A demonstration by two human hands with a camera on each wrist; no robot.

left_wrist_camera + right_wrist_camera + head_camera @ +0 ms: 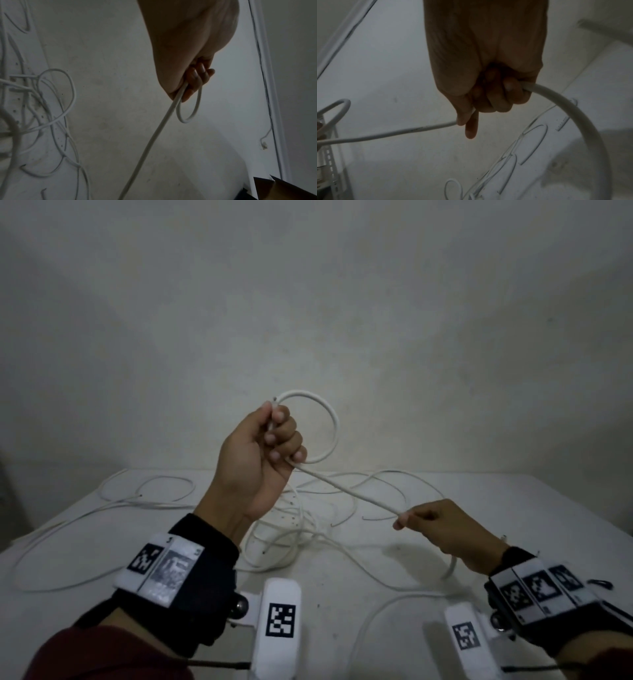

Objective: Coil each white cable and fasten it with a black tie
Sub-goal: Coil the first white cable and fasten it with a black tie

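My left hand (274, 436) is raised above the table, fist curled round a white cable (346, 491) that forms one round loop (334, 422) beside the knuckles, the cable's end poking out at the thumb. From the fist the cable runs taut down and right to my right hand (421, 517), which grips it lower, above the table. In the left wrist view the loop (188, 112) hangs from the fingers (197, 79). The right wrist view has the cable (393, 133) entering my right hand (488, 97) and curving out (573, 111) on the other side. No black tie is clearly identifiable.
A tangle of several loose white cables (301, 529) lies on the white table (548, 508), with long strands reaching the left side (68, 529). A small dark item (599, 583) lies near my right wrist. A plain wall (308, 302) stands behind. A brown box corner (283, 189) shows below the table.
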